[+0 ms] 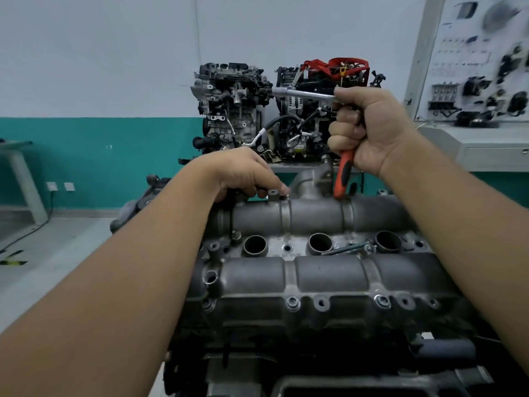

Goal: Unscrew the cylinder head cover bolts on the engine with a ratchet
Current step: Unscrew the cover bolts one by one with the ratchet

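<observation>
Bolts on the cylinder head cover [315, 276] are partly out, judging from the head view — several flange holes along the near edge stand open, and one long removed bolt [347, 248] lies loose on the cover between the plug wells. At least two bolts [292, 302] look seated in the near flange. The right hand [363, 133] is lifted well above the engine, fingers wrapped tight round the ratchet [342, 170], whose orange handle points down and whose metal extension sticks out leftward, off any bolt. The left hand [246, 174] reaches to the far rail — fingertips curled at something small there; a bolt, probably, though I cannot tell.
</observation>
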{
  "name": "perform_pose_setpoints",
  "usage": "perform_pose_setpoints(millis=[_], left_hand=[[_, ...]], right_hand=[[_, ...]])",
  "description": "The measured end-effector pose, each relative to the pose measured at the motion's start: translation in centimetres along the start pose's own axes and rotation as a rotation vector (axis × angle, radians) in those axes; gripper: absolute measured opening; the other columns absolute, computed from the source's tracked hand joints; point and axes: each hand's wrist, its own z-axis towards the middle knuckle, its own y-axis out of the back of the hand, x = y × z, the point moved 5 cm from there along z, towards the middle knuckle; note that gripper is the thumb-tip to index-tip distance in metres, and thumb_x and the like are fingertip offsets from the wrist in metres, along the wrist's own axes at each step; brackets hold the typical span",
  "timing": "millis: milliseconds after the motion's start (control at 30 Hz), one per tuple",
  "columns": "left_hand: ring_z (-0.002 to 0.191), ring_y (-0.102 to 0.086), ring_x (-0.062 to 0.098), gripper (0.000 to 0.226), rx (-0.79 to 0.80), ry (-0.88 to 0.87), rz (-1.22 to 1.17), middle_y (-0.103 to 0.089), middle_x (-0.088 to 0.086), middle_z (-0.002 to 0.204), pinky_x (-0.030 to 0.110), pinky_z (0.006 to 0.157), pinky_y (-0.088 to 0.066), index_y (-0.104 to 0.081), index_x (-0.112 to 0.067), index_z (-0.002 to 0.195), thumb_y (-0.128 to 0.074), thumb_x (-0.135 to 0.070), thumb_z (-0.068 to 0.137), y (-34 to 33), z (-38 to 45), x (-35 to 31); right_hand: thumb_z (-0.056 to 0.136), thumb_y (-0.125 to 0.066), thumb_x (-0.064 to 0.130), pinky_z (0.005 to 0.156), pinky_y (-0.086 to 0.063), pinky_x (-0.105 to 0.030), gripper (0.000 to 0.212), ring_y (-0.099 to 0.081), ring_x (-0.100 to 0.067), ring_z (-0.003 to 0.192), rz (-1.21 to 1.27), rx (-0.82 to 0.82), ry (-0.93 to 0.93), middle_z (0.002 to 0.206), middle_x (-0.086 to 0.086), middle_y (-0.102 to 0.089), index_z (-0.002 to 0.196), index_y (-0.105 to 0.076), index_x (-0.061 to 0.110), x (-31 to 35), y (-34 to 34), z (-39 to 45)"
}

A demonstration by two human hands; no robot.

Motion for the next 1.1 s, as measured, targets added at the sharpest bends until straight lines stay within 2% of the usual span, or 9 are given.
perform_pose_setpoints(millis=[100,233,400,500,633,767,900,967,1100], left_hand=[[0.045,-0.046,0.010,0.024,0.058,0.025,0.105,-0.061,0.000,0.057,0.024,0.042,-0.039,-0.079,-0.010,0.074,-0.092,-0.030,0.071,0.3,0.0,-1.7],[0.043,-0.047,0.013,0.015,-0.037,-0.108,0.283,-0.060,-0.001,0.051,0.024,0.042,-0.039,-0.077,-0.015,0.065,-0.089,-0.016,0.072,-0.3,0.6,-4.0],[0.050,-0.049,0.014,0.011,-0.102,-0.186,0.268,-0.062,0.001,0.057,0.027,0.048,-0.041,-0.076,-0.012,0.071,-0.087,-0.015,0.072,-0.7,0.2,-3.7],[0.051,-0.058,0.009,0.007,-0.127,-0.252,0.307,-0.066,-0.004,0.057,0.030,0.052,-0.051,-0.075,-0.013,0.073,-0.081,-0.009,0.074,-1.3,-0.3,-4.3],[0.051,-0.064,0.007,0.013,-0.155,-0.285,0.277,-0.068,-0.003,0.057,0.035,0.059,-0.058,-0.073,-0.015,0.074,-0.073,-0.001,0.075,-1.3,-0.9,-4.4],[0.055,-0.065,0.015,0.019,-0.196,-0.337,0.245,-0.070,0.010,0.067,0.046,0.061,-0.060,-0.073,-0.018,0.076,-0.067,0.000,0.076,-1.6,-1.4,-4.5],[0.059,-0.064,0.018,0.025,-0.194,-0.379,0.167,-0.070,0.022,0.087,0.045,0.059,-0.061,-0.074,-0.016,0.080,-0.063,0.006,0.076,-1.9,-2.0,-4.7],[0.059,-0.060,0.017,0.026,-0.174,-0.401,0.163,-0.068,0.023,0.082,0.045,0.057,-0.059,-0.074,-0.015,0.081,-0.061,0.007,0.075,-2.1,-2.1,-4.9],[0.057,-0.059,0.017,0.023,-0.170,-0.414,0.122,-0.067,0.014,0.069,0.038,0.055,-0.056,-0.075,-0.012,0.081,-0.061,0.005,0.077,-2.1,-2.0,-5.0]], right_hand=[[0.099,-0.058,0.016,0.039,-0.018,-0.020,0.024,-0.020,-0.005,0.040,-0.022,0.008,-0.011,0.049,0.010,-0.030,0.076,-0.052,0.015,-0.1,-0.3,0.7],[0.098,-0.058,0.014,0.039,-0.020,-0.020,0.024,-0.020,-0.006,0.041,-0.061,0.055,0.028,0.050,0.010,-0.030,0.075,-0.052,0.015,2.2,-1.2,2.9],[0.096,-0.060,0.014,0.038,-0.020,-0.022,0.025,-0.019,-0.007,0.040,-0.112,0.074,0.125,0.051,0.008,-0.029,0.073,-0.049,0.017,2.7,-1.6,3.6],[0.095,-0.064,0.009,0.043,-0.020,-0.021,0.026,-0.020,-0.010,0.041,-0.234,0.043,0.183,0.051,0.004,-0.032,0.075,-0.050,0.017,1.9,-0.7,2.7],[0.091,-0.071,0.006,0.045,-0.022,-0.021,0.025,-0.022,-0.012,0.040,-0.328,0.037,0.230,0.049,0.001,-0.035,0.076,-0.053,0.016,1.3,-0.5,2.0],[0.090,-0.072,0.007,0.045,-0.024,-0.021,0.023,-0.024,-0.013,0.039,-0.362,0.033,0.246,0.049,0.001,-0.038,0.076,-0.056,0.015,1.4,-0.1,1.8],[0.089,-0.073,0.007,0.045,-0.024,-0.022,0.022,-0.024,-0.013,0.039,-0.364,-0.010,0.242,0.050,0.001,-0.038,0.075,-0.056,0.014,1.9,0.6,1.8],[0.089,-0.072,0.006,0.046,-0.024,-0.022,0.023,-0.024,-0.013,0.040,-0.360,-0.026,0.239,0.050,0.001,-0.038,0.075,-0.055,0.014,2.0,0.9,1.8],[0.089,-0.072,0.006,0.045,-0.022,-0.022,0.023,-0.023,-0.013,0.039,-0.351,-0.032,0.243,0.049,0.001,-0.036,0.076,-0.054,0.014,2.1,1.1,1.9]])
